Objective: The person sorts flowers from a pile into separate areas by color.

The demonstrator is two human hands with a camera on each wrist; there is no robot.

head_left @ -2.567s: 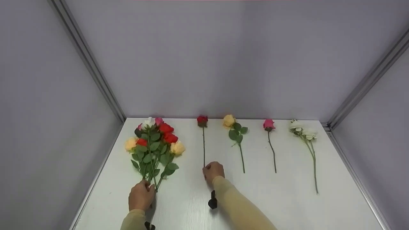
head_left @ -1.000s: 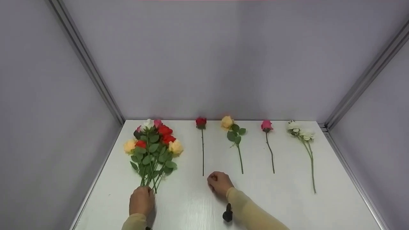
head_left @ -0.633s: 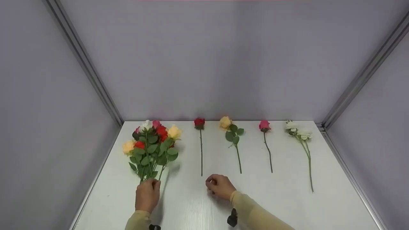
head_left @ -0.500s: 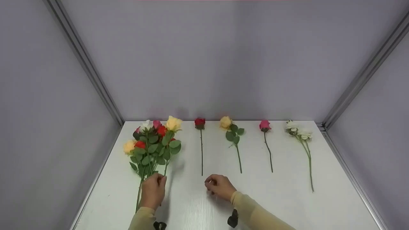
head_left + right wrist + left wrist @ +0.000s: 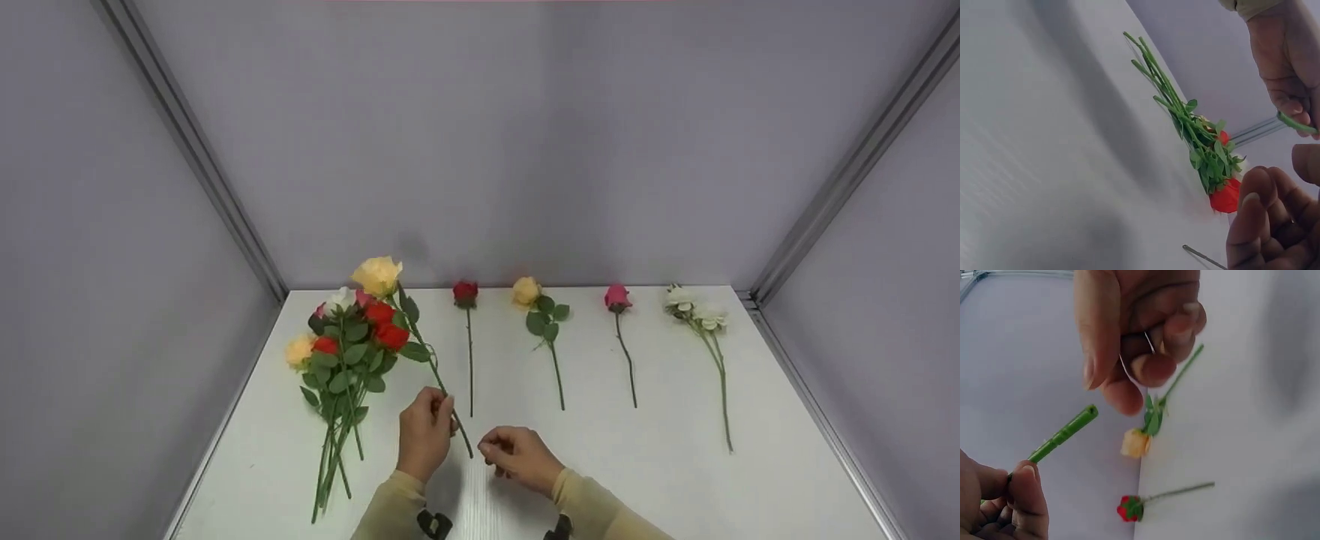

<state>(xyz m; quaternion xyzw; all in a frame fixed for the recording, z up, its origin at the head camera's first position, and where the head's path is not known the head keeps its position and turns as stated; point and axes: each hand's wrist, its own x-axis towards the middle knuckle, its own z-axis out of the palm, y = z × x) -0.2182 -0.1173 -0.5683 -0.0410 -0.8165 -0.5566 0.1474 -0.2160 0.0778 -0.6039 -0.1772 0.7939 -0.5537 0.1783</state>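
In the head view my left hand pinches the green stem of a yellow rose, lifted and leaning up to the left over the bouquet. The stem's lower end points toward my right hand, which is just to its right with loosely curled fingers and nothing between them. In the left wrist view the cut stem end stops short of the right hand's fingertips. On the table at left lies a bouquet of red, yellow, white and pink roses, its stems fanned toward the front.
Along the back of the white table lie a red rose, a yellow rose, a pink rose and a white flower spray, stems toward me. Grey panels enclose the back and sides.
My left hand has drawn one yellow rose up out of the bouquet and carried it right, toward the right hand. The right hand has moved back from the red rose's stem.
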